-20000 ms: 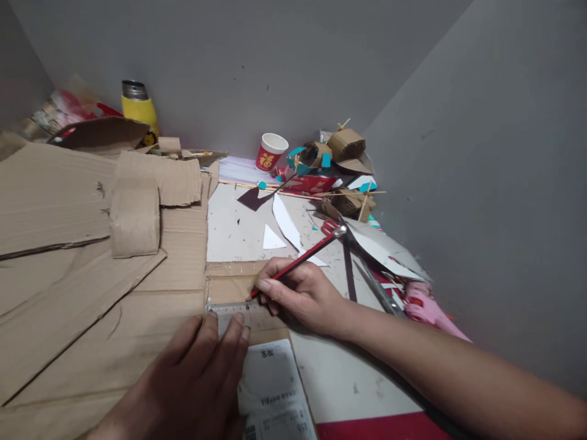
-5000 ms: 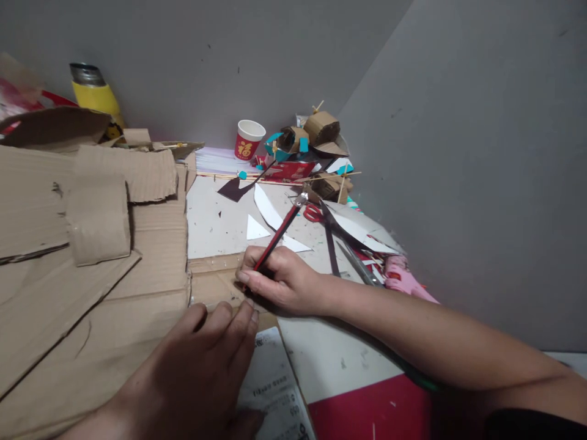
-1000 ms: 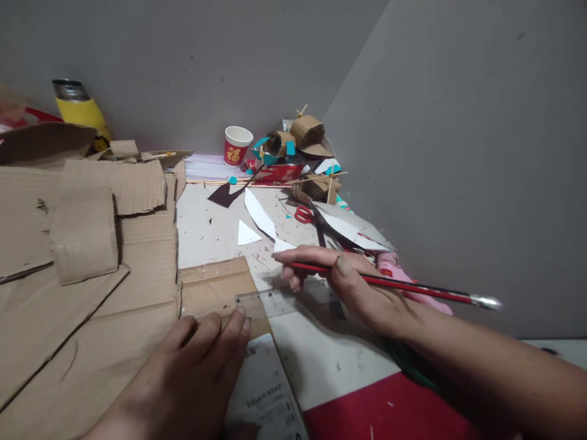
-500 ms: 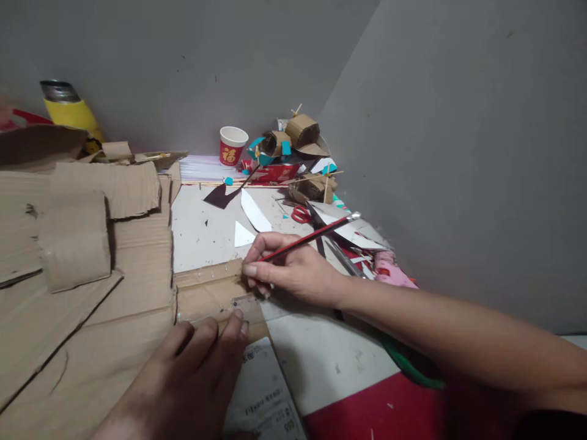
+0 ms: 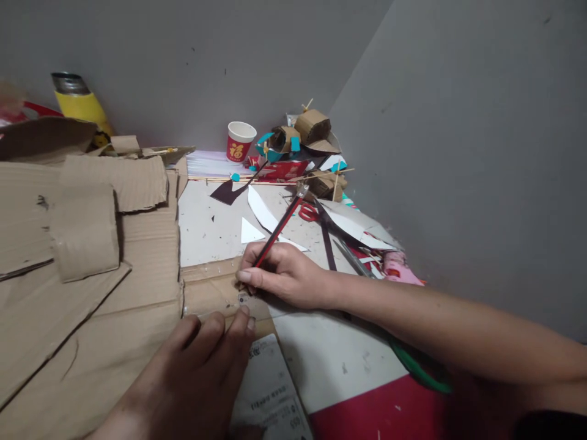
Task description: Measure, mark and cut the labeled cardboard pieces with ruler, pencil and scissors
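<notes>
Pressing flat, our left hand (image 5: 197, 373) pins the ruler (image 5: 215, 311) on the cardboard (image 5: 206, 293) at 6 o'clock. Our right hand (image 5: 279, 275) pinches the pencil (image 5: 277, 229), tip down at the ruler's edge. We think firm pressing keeps lines straight.

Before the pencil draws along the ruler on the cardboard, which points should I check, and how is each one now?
1. Left hand presses the ruler flat: ok.
2. Right hand grips the pencil: ok.
3. Pencil tip at the ruler edge: cannot tell, the fingers hide it.
4. Ruler lies on the cardboard piece: ok.
5. Left fingertips away from the drawing edge: not ok, they are right at it.
</notes>
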Tool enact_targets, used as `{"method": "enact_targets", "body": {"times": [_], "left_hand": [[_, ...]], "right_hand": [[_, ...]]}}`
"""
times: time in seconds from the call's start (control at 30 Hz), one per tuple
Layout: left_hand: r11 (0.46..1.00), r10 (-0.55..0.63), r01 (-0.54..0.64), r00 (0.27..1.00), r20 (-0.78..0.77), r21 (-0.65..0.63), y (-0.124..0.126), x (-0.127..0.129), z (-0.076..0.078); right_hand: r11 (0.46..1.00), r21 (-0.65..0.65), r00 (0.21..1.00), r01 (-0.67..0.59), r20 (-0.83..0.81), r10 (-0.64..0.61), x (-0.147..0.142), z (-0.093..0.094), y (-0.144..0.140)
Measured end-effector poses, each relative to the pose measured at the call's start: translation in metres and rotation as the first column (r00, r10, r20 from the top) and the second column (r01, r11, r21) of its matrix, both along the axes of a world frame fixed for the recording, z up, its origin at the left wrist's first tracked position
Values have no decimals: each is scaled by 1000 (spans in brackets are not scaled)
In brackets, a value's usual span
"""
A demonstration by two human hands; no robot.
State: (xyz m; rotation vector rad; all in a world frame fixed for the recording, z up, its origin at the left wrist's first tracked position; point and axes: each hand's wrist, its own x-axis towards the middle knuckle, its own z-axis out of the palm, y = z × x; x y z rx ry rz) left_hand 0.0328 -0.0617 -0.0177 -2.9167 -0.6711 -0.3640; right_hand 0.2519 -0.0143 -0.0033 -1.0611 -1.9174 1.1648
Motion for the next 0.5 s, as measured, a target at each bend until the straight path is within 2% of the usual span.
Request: {"method": "enact_targets", "body": {"times": [0.13,0.5], "left_hand": [[1000,4,-4,1000,6,-6,-1,-1,-1],[1000,8,-8,1000,6,-23,-3,-2,-3]], "right_hand": [[997,57,998,-59,36,57,-1,-1,2],[989,89,990,-120,91,111,-1,-2,2]]}}
